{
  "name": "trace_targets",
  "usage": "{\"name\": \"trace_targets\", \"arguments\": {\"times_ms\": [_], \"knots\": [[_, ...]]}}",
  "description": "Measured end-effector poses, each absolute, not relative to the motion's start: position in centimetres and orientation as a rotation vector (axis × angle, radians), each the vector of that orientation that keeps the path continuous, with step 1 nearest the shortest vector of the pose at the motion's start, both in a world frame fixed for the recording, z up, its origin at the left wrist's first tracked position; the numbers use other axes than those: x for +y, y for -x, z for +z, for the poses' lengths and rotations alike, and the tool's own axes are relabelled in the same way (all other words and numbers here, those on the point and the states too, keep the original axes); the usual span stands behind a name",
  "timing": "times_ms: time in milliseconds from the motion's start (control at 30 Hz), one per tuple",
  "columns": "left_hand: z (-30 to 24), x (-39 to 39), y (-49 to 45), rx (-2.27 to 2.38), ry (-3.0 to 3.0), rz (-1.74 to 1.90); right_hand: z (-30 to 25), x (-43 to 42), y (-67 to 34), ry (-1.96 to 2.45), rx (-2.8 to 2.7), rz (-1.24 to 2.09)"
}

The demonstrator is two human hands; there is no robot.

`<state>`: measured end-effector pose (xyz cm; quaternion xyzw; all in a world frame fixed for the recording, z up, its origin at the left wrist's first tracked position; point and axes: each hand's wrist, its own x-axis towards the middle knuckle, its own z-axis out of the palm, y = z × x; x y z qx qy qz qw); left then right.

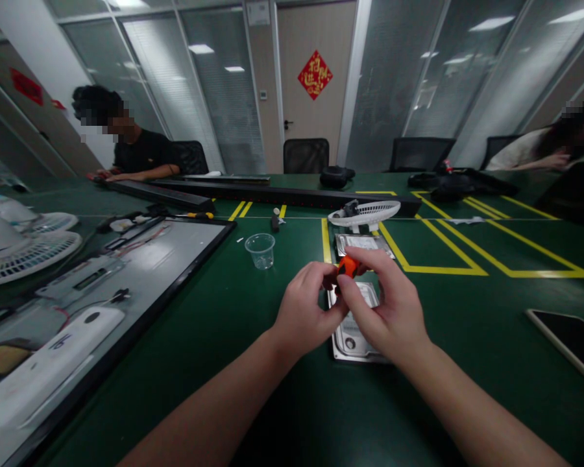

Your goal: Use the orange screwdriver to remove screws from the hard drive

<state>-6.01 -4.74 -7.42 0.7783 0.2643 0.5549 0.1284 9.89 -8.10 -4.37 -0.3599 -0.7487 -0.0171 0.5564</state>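
Note:
Between my two hands is an orange-and-black screwdriver point(348, 266); only its stubby handle shows, and its lower end is hidden by my fingers. My right hand point(392, 301) pinches the handle between thumb and fingers. The curled fingers of my left hand point(304, 308) close at the handle's lower end, touching it. Beneath both hands a silver hard drive point(351, 347) lies flat on the green table, partly covered by them. Just beyond it lies a second hard drive point(363, 242) with a label.
A clear plastic cup point(260, 250) stands left of my hands. A white fan grille point(365, 213) sits behind the drives. At left lies a large panel point(175, 243) bearing parts; at right, a phone point(571, 340). Two people sit across the table point(467, 311).

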Motion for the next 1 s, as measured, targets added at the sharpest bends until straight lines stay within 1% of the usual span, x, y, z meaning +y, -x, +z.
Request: {"name": "trace_targets", "arguments": {"times_ms": [367,500,667,867,1000], "knots": [[-7.13,-4.83,5.85,0.730,-2.304,1.578,-4.39,-8.46,-9.99,0.828,-1.808,0.012],[-7.22,-4.83,5.86,0.754,-2.247,1.630,-4.43,-8.31,-9.99,0.839,-1.780,-0.028],[-7.15,-4.79,5.93,0.741,-2.272,1.592,-4.48,-8.26,-10.06,0.868,-1.739,-0.065],[-7.12,-4.83,5.85,0.683,-2.319,1.542,-4.60,-8.43,-10.06,0.821,-1.802,0.042],[-7.31,-4.79,5.85,0.709,-2.263,1.597,-4.56,-8.25,-10.04,0.840,-1.788,-0.014]]}}
